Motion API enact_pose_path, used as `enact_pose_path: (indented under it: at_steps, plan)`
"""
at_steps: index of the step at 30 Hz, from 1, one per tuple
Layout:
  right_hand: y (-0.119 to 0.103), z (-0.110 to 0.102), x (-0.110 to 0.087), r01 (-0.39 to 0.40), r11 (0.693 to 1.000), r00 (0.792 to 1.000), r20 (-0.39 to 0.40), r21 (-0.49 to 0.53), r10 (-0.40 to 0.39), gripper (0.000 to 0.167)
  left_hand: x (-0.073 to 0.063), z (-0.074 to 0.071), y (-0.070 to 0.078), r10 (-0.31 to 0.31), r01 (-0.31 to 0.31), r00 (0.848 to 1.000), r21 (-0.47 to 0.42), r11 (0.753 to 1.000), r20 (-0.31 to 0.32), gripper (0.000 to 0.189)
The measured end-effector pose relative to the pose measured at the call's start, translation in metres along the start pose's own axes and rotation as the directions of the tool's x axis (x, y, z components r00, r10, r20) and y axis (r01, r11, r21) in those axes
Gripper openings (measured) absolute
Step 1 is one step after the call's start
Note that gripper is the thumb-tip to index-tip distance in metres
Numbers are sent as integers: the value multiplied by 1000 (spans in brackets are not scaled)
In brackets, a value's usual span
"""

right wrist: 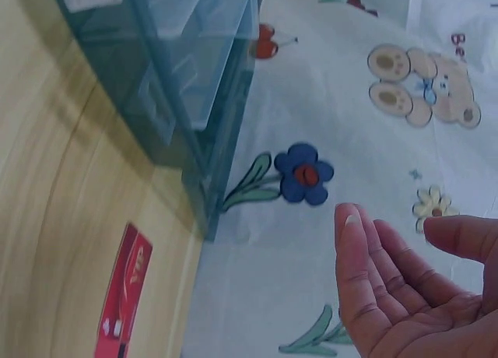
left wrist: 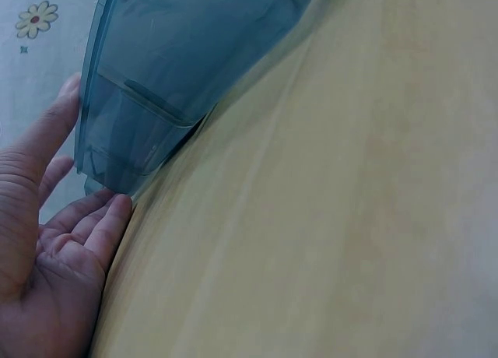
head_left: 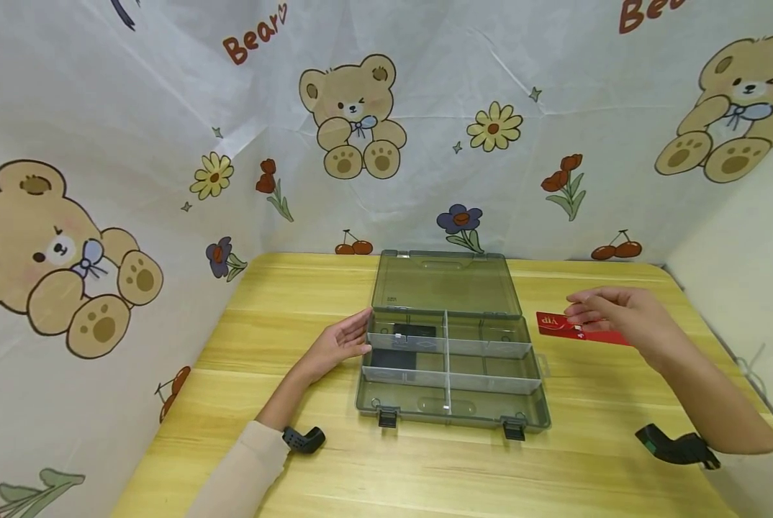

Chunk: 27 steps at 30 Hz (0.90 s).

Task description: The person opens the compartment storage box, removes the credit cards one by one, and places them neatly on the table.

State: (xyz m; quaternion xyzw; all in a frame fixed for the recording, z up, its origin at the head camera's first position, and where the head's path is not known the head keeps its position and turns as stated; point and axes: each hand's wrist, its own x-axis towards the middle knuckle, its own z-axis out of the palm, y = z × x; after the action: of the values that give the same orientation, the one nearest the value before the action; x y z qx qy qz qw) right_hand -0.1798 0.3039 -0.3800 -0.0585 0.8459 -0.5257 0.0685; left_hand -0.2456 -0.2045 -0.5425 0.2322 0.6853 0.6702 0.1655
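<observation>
A translucent grey-green plastic organizer box [head_left: 448, 416] lies on the table with its lid [head_left: 443, 284] laid back. White dividers [head_left: 490, 383] split it into several compartments. Dark flat pieces [head_left: 393, 359] show in the left back and left middle ones. My left hand [head_left: 335, 347] rests against the box's left side, its thumb [left wrist: 58, 124] at the rim and fingertips low on the wall. To the right of the box, my right hand [head_left: 626, 316] hovers over a red card marked VIP [head_left: 551, 325], fingers loosely extended and holding nothing. Part of the red strip [head_left: 609, 337] is hidden behind it.
The wooden table [head_left: 283, 288] meets a white cloth backdrop [head_left: 425, 43] printed with bears and flowers. Two black latches [head_left: 513, 429] jut from the box's front edge. A small clear tab [head_left: 545, 365] sticks out on its right side.
</observation>
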Motion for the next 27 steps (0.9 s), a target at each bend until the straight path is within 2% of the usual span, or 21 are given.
enact_pose_path:
  at_steps: [13,27]
  plan:
    - [-27,52,1,-9,993,985,173,116,-11,52,0,-1,-3,3,-3,1000,4,1000,-6,78]
    - [-42,90,8,-42,975,953,301,217,-25,49,1,-1,-3,3,-3,1000,7,1000,-6,77]
